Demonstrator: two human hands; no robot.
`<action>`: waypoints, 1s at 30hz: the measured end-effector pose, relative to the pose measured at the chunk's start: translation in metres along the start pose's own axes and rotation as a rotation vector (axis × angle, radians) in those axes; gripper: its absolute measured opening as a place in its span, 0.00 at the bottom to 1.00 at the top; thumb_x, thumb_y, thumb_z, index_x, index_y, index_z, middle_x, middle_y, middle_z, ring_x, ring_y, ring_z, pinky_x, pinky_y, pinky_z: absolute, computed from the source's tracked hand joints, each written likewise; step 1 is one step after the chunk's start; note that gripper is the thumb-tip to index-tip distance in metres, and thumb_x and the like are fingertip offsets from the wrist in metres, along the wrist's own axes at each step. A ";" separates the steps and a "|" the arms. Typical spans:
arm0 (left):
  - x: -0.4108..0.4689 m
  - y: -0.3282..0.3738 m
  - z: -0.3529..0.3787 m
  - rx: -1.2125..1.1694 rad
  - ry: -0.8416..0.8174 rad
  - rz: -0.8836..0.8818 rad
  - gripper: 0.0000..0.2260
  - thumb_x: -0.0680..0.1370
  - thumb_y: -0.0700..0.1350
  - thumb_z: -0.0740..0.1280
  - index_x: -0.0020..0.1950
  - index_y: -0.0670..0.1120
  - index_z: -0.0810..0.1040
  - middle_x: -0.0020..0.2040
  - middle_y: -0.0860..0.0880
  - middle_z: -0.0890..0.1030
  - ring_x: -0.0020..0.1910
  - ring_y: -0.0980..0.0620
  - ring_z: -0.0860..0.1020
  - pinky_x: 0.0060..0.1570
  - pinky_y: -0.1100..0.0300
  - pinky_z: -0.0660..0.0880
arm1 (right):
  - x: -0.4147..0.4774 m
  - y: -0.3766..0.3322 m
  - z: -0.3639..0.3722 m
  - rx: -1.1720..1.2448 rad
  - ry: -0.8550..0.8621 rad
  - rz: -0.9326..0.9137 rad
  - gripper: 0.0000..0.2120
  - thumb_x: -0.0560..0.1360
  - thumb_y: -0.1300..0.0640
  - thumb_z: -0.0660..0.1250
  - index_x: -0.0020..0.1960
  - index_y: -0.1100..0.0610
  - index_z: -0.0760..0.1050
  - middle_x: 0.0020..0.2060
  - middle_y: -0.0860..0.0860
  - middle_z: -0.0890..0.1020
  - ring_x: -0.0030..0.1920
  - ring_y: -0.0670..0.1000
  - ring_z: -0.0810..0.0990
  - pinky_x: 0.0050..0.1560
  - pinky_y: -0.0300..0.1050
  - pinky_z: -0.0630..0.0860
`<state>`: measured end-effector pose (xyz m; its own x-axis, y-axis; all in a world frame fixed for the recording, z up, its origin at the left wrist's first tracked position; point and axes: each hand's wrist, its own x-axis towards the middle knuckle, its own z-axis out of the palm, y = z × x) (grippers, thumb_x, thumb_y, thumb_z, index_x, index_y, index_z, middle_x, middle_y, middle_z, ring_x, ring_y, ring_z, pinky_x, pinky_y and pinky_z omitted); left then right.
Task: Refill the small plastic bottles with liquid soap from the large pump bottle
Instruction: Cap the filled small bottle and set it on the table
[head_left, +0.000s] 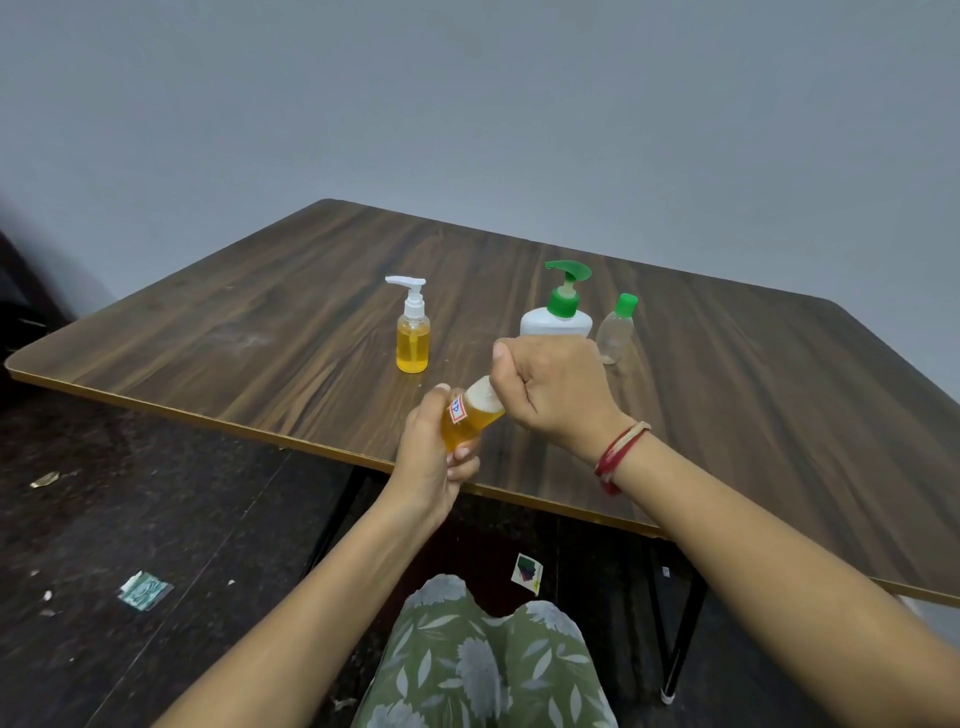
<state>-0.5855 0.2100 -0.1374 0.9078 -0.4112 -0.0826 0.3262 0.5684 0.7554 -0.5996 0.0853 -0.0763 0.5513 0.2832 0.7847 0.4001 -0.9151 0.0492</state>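
My left hand (431, 457) grips a small bottle (467, 418) of amber liquid with a red-edged label, tilted to the right above the table's near edge. My right hand (550, 389) is curled round the bottle's top end, hiding its cap. Behind my right hand stands the large white pump bottle (558, 317) with a green pump. A small clear bottle (615, 332) with a green cap stands just to its right. Another small bottle (413, 338) of amber liquid with a white pump stands to the left.
All of it sits on a dark wood-grain table (260, 332) with a pale edge and black legs. Below lies a dark floor with paper scraps (144, 590). My lap in green floral cloth (478, 660) is at the bottom.
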 end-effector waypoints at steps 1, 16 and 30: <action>0.000 -0.001 -0.001 0.039 0.005 0.085 0.15 0.83 0.47 0.54 0.38 0.44 0.68 0.27 0.50 0.68 0.18 0.60 0.62 0.17 0.69 0.55 | 0.000 -0.002 0.002 0.040 0.024 0.019 0.20 0.74 0.56 0.54 0.26 0.59 0.70 0.20 0.52 0.72 0.21 0.51 0.70 0.25 0.37 0.61; 0.042 0.026 -0.039 1.289 -0.231 0.656 0.25 0.75 0.66 0.54 0.55 0.46 0.71 0.44 0.55 0.76 0.44 0.55 0.74 0.44 0.52 0.72 | 0.022 0.010 0.009 -0.071 -0.260 0.128 0.19 0.78 0.41 0.49 0.35 0.52 0.64 0.26 0.45 0.68 0.29 0.46 0.70 0.27 0.35 0.57; 0.085 0.011 -0.032 1.241 0.039 0.452 0.10 0.75 0.51 0.69 0.50 0.46 0.77 0.47 0.46 0.78 0.44 0.51 0.75 0.38 0.63 0.67 | -0.018 0.042 -0.008 0.194 -0.219 0.435 0.13 0.79 0.46 0.57 0.56 0.53 0.72 0.31 0.45 0.74 0.31 0.42 0.73 0.32 0.35 0.66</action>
<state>-0.4958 0.2044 -0.1570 0.8861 -0.3262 0.3294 -0.4429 -0.3858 0.8093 -0.5983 0.0395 -0.0836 0.8287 -0.0392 0.5582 0.2166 -0.8973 -0.3846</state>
